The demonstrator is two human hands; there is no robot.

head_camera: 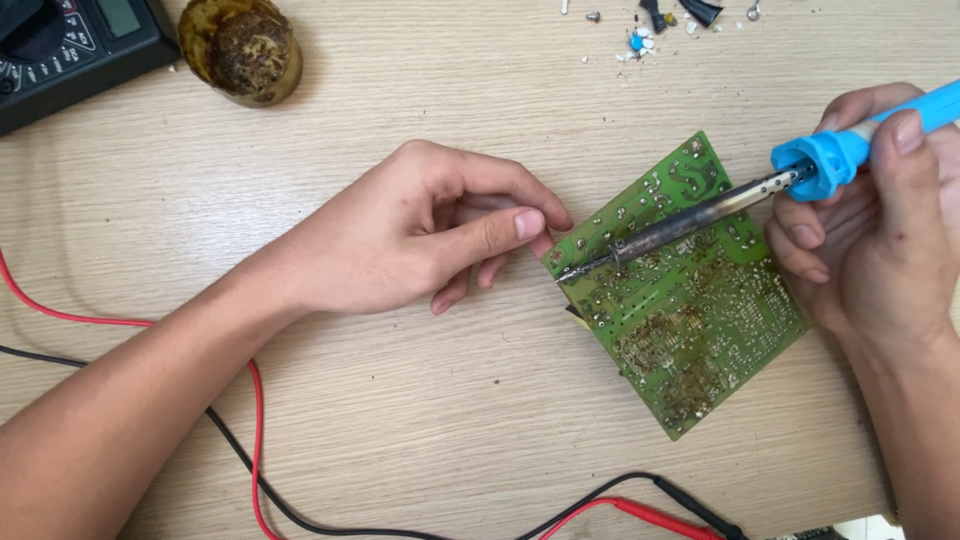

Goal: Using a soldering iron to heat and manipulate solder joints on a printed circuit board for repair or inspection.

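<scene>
Light wood makes up the worktop under your hands, with red and black wires trailing across the near side. A black meter sits at the far left corner, and a small round tin of brown stuff stands beside it. Tiny bits and scraps lie at the far edge.

Your right hand is wrapped tight around the blue handle of the soldering iron. The dark metal tip reaches down to the left corner of the green circuit board, which lies flat on the worktop with its shiny dotted side up. It looks like the tip is touching a spot there, so you seem to be in the middle of heating one joint.

Your left hand is curled, with thumb and fingers pinched near that same corner. I cannot tell if it holds anything thin.

The next move needs a steady hand: keep the hot tip on that one spot only, and keep your left fingers clear of it.
</scene>
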